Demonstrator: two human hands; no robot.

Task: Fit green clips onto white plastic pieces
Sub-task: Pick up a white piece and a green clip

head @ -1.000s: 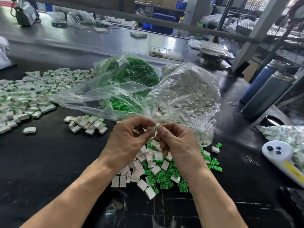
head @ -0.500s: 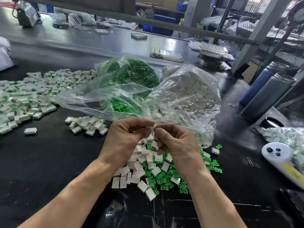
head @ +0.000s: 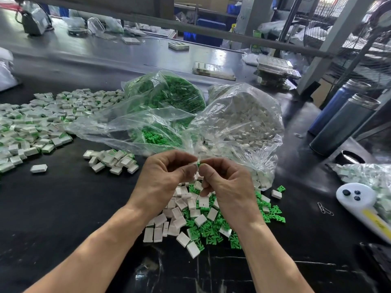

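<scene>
**Both hands pinching one clip-and-piece pair above the loose pile**

I see both hands raised over the dark surface (head: pixel 53 208), fingertips meeting in the middle. Left hand (head: pixel 163 178) has its fingers curled, thumb and forefinger pinching a small white plastic piece (head: pixel 194 163). Right hand (head: pixel 226 185) is curled too, pinching a green clip (head: pixel 198 164) right against that piece. The two parts touch; I cannot tell how far the clip is seated, too small and mostly hidden by fingers.

Directly below the hands: a mixed loose pile of white pieces (head: pixel 179 220) and green clips (head: pixel 211 229) lying on the surface, white mostly left, green mostly right and spilling out toward the right.

Behind the hands, two open clear plastic bags side by side: green-clip bag (head: pixel 169 98) on the left, white-piece bag (head: pixel 243 115) on the right, their loose film touching.

Left of the bags, a small heap of white pieces with green showing (head: pixel 112 159), one single piece (head: pixel 38 168) apart from it, and a big spread of the same (head: pixel 31 123) at far left.

Right side: two dark cylindrical bottles (head: pixel 342 123) leaning, a white handheld device with dark buttons (head: pixel 355 197), paper clips (head: pixel 324 209) near it, another bagged lot (head: pixel 368 176) at the edge.
</scene>
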